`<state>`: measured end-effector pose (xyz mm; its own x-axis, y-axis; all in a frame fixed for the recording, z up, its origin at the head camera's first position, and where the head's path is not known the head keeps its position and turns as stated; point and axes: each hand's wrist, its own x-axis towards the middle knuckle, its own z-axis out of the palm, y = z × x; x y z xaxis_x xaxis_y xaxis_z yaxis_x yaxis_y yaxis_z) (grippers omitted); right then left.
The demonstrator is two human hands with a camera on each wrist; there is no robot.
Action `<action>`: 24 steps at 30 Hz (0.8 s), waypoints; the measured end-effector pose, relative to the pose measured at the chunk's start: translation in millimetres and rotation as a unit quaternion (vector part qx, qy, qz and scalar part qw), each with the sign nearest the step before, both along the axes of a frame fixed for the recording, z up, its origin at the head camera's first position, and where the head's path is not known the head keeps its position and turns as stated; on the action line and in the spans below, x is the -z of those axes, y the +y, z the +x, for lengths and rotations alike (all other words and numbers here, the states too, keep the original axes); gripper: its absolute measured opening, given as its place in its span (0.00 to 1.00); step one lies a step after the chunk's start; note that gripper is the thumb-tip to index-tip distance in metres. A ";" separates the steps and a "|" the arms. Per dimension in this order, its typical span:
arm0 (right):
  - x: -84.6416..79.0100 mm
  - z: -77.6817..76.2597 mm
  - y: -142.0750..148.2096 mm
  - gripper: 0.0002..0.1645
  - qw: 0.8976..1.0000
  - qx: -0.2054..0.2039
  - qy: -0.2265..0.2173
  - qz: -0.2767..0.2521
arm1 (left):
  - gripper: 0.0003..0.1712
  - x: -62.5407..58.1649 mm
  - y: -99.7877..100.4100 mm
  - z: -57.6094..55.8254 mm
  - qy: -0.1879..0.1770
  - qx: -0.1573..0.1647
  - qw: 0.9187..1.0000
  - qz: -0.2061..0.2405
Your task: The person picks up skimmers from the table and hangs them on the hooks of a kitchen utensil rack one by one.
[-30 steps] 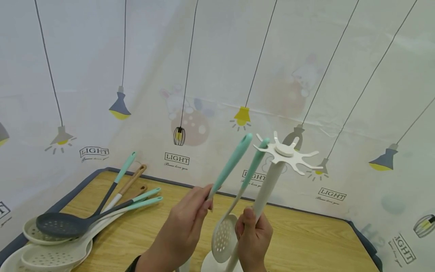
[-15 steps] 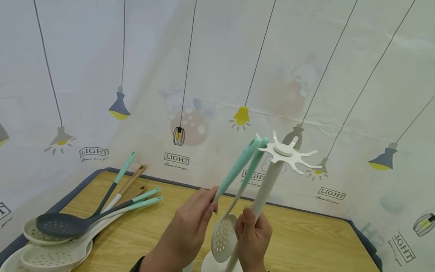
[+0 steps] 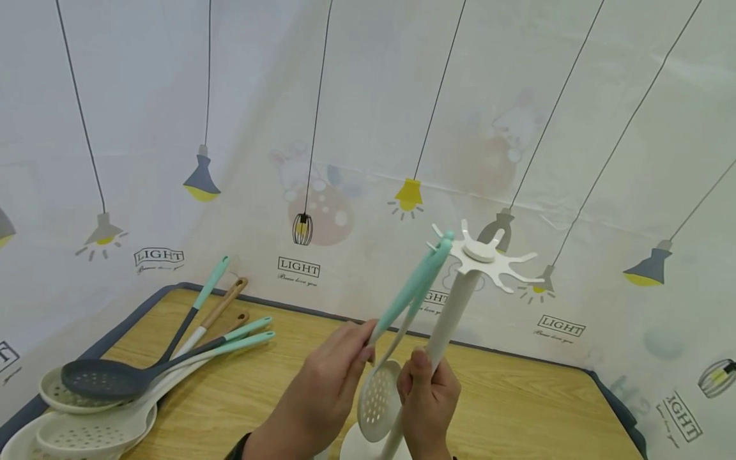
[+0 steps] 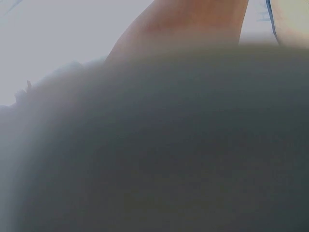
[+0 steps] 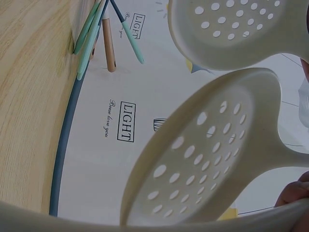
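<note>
Left hand [image 3: 328,380] pinches mint-handled, off-white perforated spoon [image 3: 402,300]; right hand [image 3: 428,399] grips white prong-topped pole stand [image 3: 451,319]. Matching spoon [image 3: 376,409] already hangs; held one's tip at stand top, hooking unclear. Mixed utensil pile [image 3: 109,381] remains on wood-grain table [image 3: 517,402].

Left hand [image 3: 322,380] and its turquoise handle [image 3: 404,298] farther right, closer to the white rack [image 3: 453,310].

We see utensils [image 3: 109,380] heaped along the worktop's [image 3: 529,409] left edge, the stand [image 3: 451,316] well to their right, a skimmer [image 3: 375,414] left of its post, the backdrop [image 3: 379,96] behind the far edge.
</note>
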<state>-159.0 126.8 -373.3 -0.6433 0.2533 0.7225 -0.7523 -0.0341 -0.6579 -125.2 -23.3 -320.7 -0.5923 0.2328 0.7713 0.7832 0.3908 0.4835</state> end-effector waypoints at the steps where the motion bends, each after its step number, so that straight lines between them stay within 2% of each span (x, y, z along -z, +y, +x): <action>1: -0.1 0.0 0.0 0.24 1.000 -0.001 0.001 0.000 | 0.16 0.3 0.3 -0.2 0.001 0.001 1.000 0.000; 8: -0.8 1.0 0.2 0.23 1.000 0.002 -0.010 0.002 | 0.16 1.4 2.0 -0.9 0.008 -0.003 1.000 -0.003; 13: -1.2 0.6 -0.1 0.23 1.000 0.000 -0.001 0.001 | 0.16 2.3 3.3 -2.1 0.021 -0.002 1.000 0.002; 16: -1.2 -0.1 -0.2 0.23 1.000 -0.003 0.007 -0.003 | 0.15 3.0 4.0 -3.2 0.033 0.007 0.999 0.007; 24: -2.0 1.0 -0.8 0.24 1.000 -0.005 0.001 -0.004 | 0.14 3.4 5.8 -3.2 0.034 0.038 0.999 0.013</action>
<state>-158.0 125.9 -371.3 -0.6442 0.2535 0.7216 -0.7532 -0.0464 -0.6561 -128.4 -17.5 -324.0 -0.5200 0.2547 0.8153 0.8414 0.3173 0.4375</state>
